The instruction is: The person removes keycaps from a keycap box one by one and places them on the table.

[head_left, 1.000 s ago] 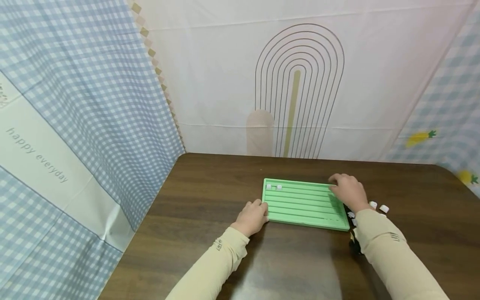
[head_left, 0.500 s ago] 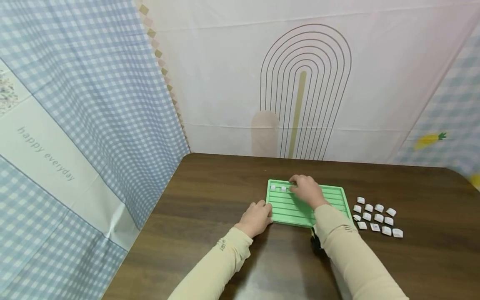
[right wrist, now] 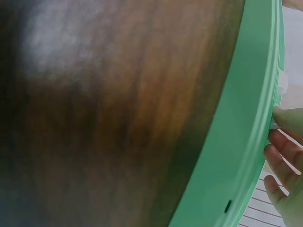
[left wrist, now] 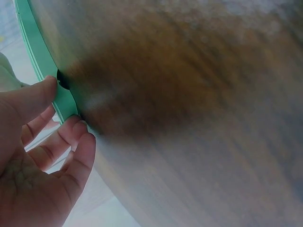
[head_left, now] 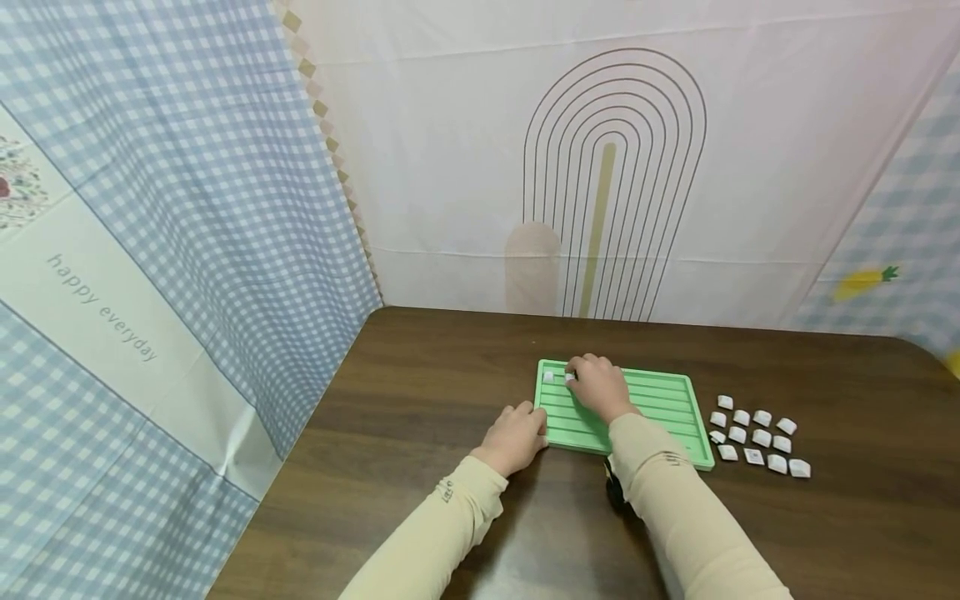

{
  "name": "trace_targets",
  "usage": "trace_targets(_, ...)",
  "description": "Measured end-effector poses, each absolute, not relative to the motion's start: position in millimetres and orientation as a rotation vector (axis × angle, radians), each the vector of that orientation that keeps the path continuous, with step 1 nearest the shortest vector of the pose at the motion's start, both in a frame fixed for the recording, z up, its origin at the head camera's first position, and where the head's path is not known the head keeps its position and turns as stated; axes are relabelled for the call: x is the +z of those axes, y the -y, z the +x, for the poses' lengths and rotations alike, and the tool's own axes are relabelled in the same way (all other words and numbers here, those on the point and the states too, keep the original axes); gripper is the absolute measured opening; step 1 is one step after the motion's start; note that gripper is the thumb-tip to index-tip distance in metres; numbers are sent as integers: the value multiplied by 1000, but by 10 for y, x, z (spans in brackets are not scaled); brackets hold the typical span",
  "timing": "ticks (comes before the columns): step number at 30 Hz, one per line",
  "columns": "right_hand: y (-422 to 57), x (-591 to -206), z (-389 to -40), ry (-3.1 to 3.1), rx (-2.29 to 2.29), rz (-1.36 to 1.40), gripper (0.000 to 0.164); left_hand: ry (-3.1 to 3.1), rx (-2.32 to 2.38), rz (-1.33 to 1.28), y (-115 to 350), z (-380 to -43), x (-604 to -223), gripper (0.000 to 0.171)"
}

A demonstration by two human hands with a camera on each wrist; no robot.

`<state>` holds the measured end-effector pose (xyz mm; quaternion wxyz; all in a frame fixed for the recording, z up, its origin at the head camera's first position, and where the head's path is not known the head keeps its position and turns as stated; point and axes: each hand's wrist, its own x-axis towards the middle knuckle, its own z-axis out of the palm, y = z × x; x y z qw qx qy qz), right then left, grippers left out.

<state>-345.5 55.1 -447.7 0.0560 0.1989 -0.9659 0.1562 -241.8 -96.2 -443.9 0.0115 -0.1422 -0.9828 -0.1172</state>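
A light green tray (head_left: 652, 405) with long parallel ridges lies on the table. My left hand (head_left: 513, 437) grips its near left corner, thumb against the outer wall in the left wrist view (left wrist: 45, 142). Over the tray's back left part, my right hand (head_left: 600, 387) reaches into the top row. Its thumb and fingertip pinch a small white keycap (right wrist: 274, 124), mostly covered by the fingers in the right wrist view. One white keycap (head_left: 548, 377) sits at the left end of that row, and another (head_left: 569, 378) shows right at the right fingertips.
Several white keycaps (head_left: 761, 437) lie in loose rows on the brown wooden table (head_left: 450, 350), just right of the tray. A pale cloth with printed arches (head_left: 420, 167) hangs behind the table, and a blue checked cloth (head_left: 225, 208) hangs at its left.
My right hand has moved left from the tray's far right corner to the keycaps in the top row. The loose keycaps at the right have come into full view. My left hand stays on the tray corner.
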Motion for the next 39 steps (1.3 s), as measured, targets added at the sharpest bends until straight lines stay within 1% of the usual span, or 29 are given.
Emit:
trace_targets(9,-593,-4505,-3446,2899,508,597,22,3054,-364,-470,951,-2413,-4469,15)
trace_targets(14,-732,-4387,-3426,2835,543,600,21,3054,-378,-461,951,-2405,-4463,16)
trace_targets(17,-949,-4271,-3442,2808,544,585,21,3057,-371,-451,955,-2399,-4448,16)
trace_targets(21,-1384,-4195,-3476,2808,528,527,22,3075,-378,-431,969,-2387,-4435,17)
trace_targets(29,-2295,-4292,-3395,2932,565,252,29,3078,-391,-416,983,-2380,-4446,18)
trace_targets(34,-2608,-4392,-3336,3019,517,156,31,3068,-396,-430,969,-2385,-4447,19)
trace_targets(39,-2756,-4480,-3301,3073,500,133,30,3066,-382,-448,964,-2397,-4450,18)
